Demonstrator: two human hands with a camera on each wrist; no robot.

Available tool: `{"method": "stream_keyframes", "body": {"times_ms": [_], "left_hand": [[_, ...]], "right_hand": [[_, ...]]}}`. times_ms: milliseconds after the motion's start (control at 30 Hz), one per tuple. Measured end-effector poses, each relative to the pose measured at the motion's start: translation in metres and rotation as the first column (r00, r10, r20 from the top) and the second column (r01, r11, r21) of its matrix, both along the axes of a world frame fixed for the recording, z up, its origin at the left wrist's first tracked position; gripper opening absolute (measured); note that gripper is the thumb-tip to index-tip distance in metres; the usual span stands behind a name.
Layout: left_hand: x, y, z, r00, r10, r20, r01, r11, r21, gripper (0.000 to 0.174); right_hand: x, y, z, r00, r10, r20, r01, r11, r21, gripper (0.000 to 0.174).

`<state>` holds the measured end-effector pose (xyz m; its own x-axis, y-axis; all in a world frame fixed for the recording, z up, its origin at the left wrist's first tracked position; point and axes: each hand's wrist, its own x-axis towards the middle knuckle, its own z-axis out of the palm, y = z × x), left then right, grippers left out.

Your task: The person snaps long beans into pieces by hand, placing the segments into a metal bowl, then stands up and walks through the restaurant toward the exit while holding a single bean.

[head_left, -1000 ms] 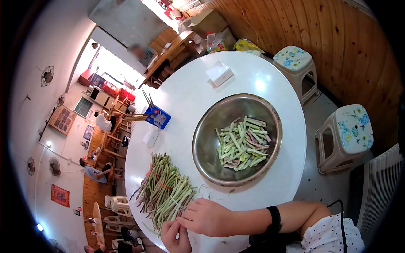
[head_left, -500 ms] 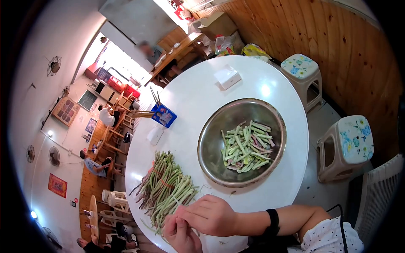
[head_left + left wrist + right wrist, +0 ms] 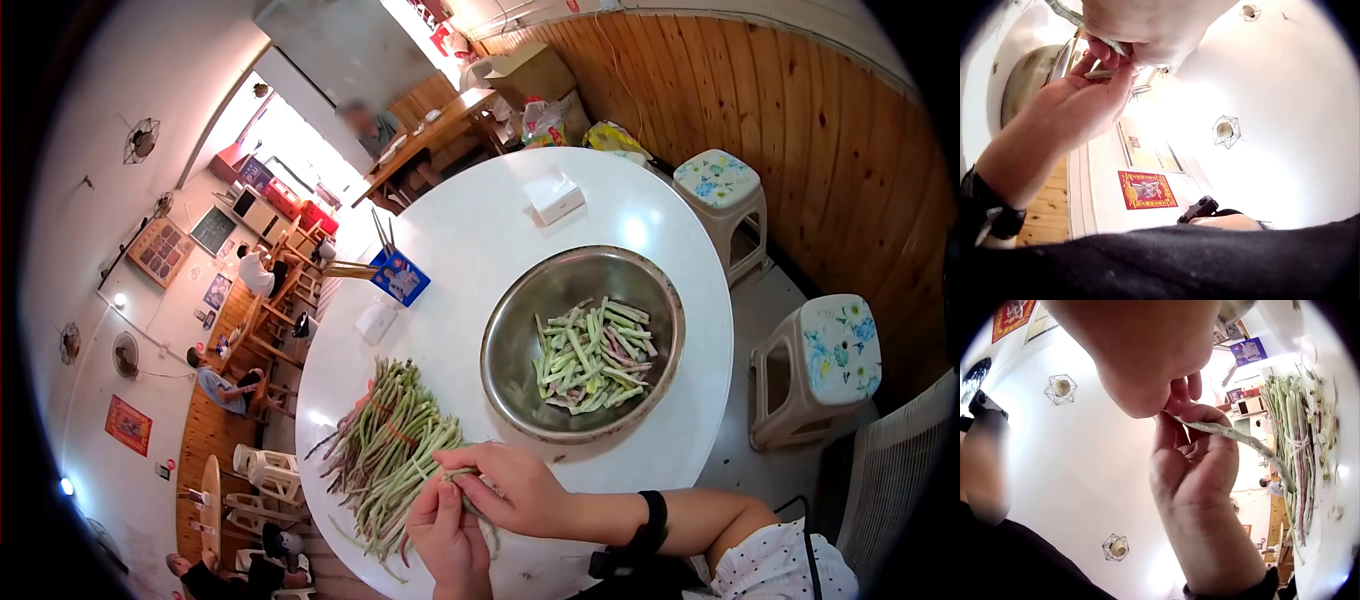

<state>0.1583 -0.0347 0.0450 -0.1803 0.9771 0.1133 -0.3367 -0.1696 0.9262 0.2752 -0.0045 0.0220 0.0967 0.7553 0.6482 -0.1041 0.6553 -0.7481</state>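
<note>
Over the near edge of the table, both hands meet fingertip to fingertip. The left hand [image 3: 450, 535] pinches a long pale green bean [image 3: 1235, 434], whose free end curves away toward the bundle in the right wrist view. The right hand [image 3: 520, 490] pinches close to the bean's other end; a short bean piece [image 3: 1100, 74] lies in its fingers in the left wrist view. Beside the hands lies a big bundle of long beans [image 3: 395, 450], green and purplish, with red ties. A steel bowl [image 3: 510, 385] holds a heap of short bean pieces [image 3: 595, 355].
A round white table [image 3: 420, 340] carries everything. Farther back stand a blue chopstick box [image 3: 400, 278], a white block [image 3: 375, 322] and a white tissue box [image 3: 553, 195]. Two flowered stools [image 3: 840, 340] stand at the right. Other people sit at tables beyond.
The hands have risen slightly and turned, and the left palm now faces up more. The view has shifted, so the bowl and table sit a little lower and farther right.
</note>
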Motion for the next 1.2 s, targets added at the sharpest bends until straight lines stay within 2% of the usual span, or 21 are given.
{"method": "stream_keyframes", "body": {"times_ms": [67,133,233,267,300,333,433,467,500,533,567,700,767,867,900,967,1067,1133,1167,1200], "left_hand": [[-0.016,0.000,-0.004,0.993,-0.067,-0.098,0.071,0.997,0.035,0.017],[-0.021,-0.003,-0.005,0.988,-0.035,-0.147,0.030,0.999,-0.037,0.017],[-0.033,-0.006,-0.010,0.985,-0.007,-0.171,-0.012,0.994,-0.111,0.019],[-0.037,-0.008,-0.008,0.987,-0.014,-0.162,-0.008,0.991,-0.137,0.021],[-0.039,-0.009,-0.008,0.988,-0.021,-0.150,-0.003,0.986,-0.164,0.022],[-0.040,-0.009,-0.008,0.990,-0.045,-0.134,0.023,0.987,-0.159,0.022],[-0.039,-0.008,-0.006,0.988,-0.097,-0.124,0.081,0.988,-0.129,0.021],[-0.038,-0.007,-0.005,0.985,-0.099,-0.141,0.084,0.991,-0.107,0.021],[-0.038,-0.006,-0.003,0.982,-0.100,-0.160,0.087,0.993,-0.084,0.022],[-0.042,-0.007,-0.005,0.987,-0.113,-0.111,0.103,0.990,-0.094,0.022],[-0.047,-0.010,-0.008,0.990,-0.125,-0.064,0.118,0.988,-0.104,0.021],[-0.047,-0.019,0.018,0.958,-0.288,0.010,0.284,0.937,-0.202,0.018],[-0.066,-0.020,-0.014,0.940,-0.338,-0.049,0.314,0.911,-0.269,0.017],[-0.070,-0.023,-0.016,0.891,-0.442,-0.103,0.388,0.860,-0.331,0.019],[-0.069,-0.025,-0.013,0.870,-0.479,-0.115,0.416,0.840,-0.348,0.019],[-0.067,-0.026,-0.015,0.880,-0.460,-0.118,0.410,0.862,-0.299,0.018],[-0.069,-0.023,-0.019,0.881,-0.432,-0.192,0.377,0.887,-0.267,0.015],[-0.078,-0.021,-0.032,0.860,-0.430,-0.274,0.362,0.893,-0.266,0.014],[-0.081,-0.022,-0.035,0.830,-0.354,-0.432,0.296,0.934,-0.198,0.014],[-0.079,-0.023,-0.031,0.776,-0.264,-0.573,0.238,0.964,-0.122,0.014]], "right_hand": [[0.001,0.000,0.003,0.977,0.175,-0.119,-0.190,0.972,-0.139,0.024],[0.008,0.000,0.010,0.927,0.290,-0.237,-0.347,0.903,-0.254,0.025],[0.024,0.003,0.018,0.936,0.159,-0.313,-0.279,0.878,-0.389,0.031],[0.033,0.008,0.023,0.993,-0.114,-0.028,0.101,0.949,-0.300,0.035],[0.042,0.015,0.029,0.885,-0.413,0.214,0.441,0.892,-0.103,0.038],[0.047,0.018,0.032,0.633,-0.682,0.366,0.676,0.717,0.167,0.042],[0.046,0.019,0.031,0.685,-0.606,0.404,0.555,0.794,0.250,0.049],[0.038,0.015,0.029,0.779,-0.440,0.448,0.376,0.898,0.228,0.042],[0.029,0.010,0.024,0.890,-0.197,0.412,0.167,0.980,0.108,0.040],[0.018,0.004,0.016,0.937,0.062,0.344,-0.065,0.998,-0.001,0.039],[0.011,0.002,0.010,0.916,0.317,0.246,-0.303,0.949,-0.090,0.037],[0.005,0.010,-0.005,0.907,0.381,0.181,-0.386,0.923,-0.008,0.031],[0.007,0.011,-0.002,0.904,0.388,0.181,-0.392,0.920,-0.019,0.027],[0.010,0.005,0.008,0.904,0.428,0.010,-0.409,0.868,-0.282,0.023],[0.008,0.005,0.009,0.883,0.469,-0.007,-0.446,0.836,-0.319,0.023],[0.003,0.002,0.007,0.841,0.540,-0.045,-0.512,0.765,-0.390,0.022],[-0.002,0.001,0.005,0.869,0.452,0.204,-0.405,0.884,-0.231,0.021],[-0.003,-0.001,-0.003,0.890,0.378,0.255,-0.339,0.923,-0.184,0.020],[-0.004,-0.001,-0.005,0.900,0.338,0.275,-0.303,0.939,-0.162,0.019],[-0.006,-0.002,-0.002,0.916,0.333,0.222,-0.296,0.937,-0.186,0.016]]}}
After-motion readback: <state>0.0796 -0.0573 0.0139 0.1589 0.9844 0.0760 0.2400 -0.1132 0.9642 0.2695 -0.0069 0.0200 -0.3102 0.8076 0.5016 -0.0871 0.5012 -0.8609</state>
